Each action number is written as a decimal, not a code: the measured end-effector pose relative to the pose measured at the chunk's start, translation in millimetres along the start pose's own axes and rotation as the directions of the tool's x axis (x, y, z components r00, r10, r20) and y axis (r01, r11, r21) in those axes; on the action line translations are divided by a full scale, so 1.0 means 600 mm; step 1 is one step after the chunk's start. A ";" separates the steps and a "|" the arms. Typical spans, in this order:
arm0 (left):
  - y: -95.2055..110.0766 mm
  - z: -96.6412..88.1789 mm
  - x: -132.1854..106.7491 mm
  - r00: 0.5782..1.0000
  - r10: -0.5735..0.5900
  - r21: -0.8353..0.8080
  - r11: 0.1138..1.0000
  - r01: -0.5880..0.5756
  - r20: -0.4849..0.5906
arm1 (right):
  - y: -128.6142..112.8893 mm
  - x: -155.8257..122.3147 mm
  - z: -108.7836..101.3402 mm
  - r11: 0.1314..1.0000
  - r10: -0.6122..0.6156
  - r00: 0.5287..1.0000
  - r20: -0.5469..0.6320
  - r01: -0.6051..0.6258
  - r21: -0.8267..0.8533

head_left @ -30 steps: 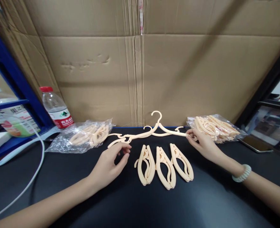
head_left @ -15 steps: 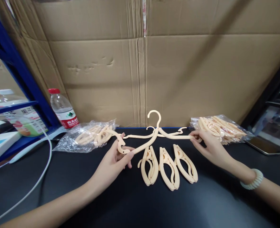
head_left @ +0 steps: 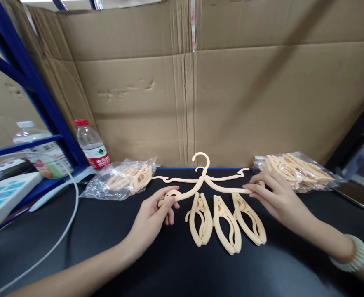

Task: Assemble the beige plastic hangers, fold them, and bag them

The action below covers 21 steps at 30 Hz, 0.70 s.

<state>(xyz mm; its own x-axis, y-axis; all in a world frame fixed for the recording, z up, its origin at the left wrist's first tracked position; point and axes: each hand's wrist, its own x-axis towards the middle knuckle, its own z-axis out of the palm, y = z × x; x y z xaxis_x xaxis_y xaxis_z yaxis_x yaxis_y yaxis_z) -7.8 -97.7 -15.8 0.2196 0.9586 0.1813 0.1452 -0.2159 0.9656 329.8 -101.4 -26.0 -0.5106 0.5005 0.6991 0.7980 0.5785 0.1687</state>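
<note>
A cream plastic folding hanger [head_left: 205, 181] lies half unfolded on the black table [head_left: 169, 264], hook toward the cardboard. My left hand [head_left: 155, 214] pinches its left arm, which is folded in near the fingers. My right hand [head_left: 273, 196] holds the tip of its right arm with thumb and fingers. Three folded hangers [head_left: 225, 220] of the same colour lie side by side just in front, between my hands.
A clear bag of hangers [head_left: 126, 179] lies at the back left, another bag [head_left: 294, 169] at the back right. A water bottle [head_left: 92, 144] stands by a blue shelf frame [head_left: 30, 78]. A white cable [head_left: 61, 231] crosses the left; a cardboard wall [head_left: 200, 90] closes the back.
My left hand has folded the hanger's left arm inward and moved right. My right hand keeps the right tip. The view has shifted a little, so everything sits lower and further right.
</note>
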 end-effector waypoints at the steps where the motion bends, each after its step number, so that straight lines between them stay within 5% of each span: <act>1: -0.002 0.001 0.000 1.000 -0.010 -0.016 1.000 0.010 0.000 | -0.001 0.000 -0.002 0.998 -0.016 0.999 -0.030 0.014 -0.067; 5: -0.013 0.004 -0.002 0.999 -0.031 -0.036 0.999 0.032 0.013 | -0.004 -0.007 -0.004 0.972 -0.024 0.996 -0.087 0.004 -0.233; 11: -0.020 0.006 -0.006 0.999 -0.018 -0.039 0.999 0.019 0.047 | -0.007 -0.013 -0.002 0.976 0.026 0.993 -0.113 -0.050 -0.213; 21: -0.014 0.009 -0.010 0.999 -0.033 -0.060 0.998 0.035 0.041 | -0.042 -0.001 0.007 0.973 0.149 0.974 -0.173 -0.113 0.200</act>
<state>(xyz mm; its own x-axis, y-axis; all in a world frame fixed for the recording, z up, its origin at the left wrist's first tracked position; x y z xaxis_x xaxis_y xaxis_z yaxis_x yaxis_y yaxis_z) -5.3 -102.5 -25.8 0.2537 0.9568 0.1420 0.0947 -0.1706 0.9808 308.6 -113.7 -33.9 -0.3229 0.4618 0.8261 0.7702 0.6355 -0.0542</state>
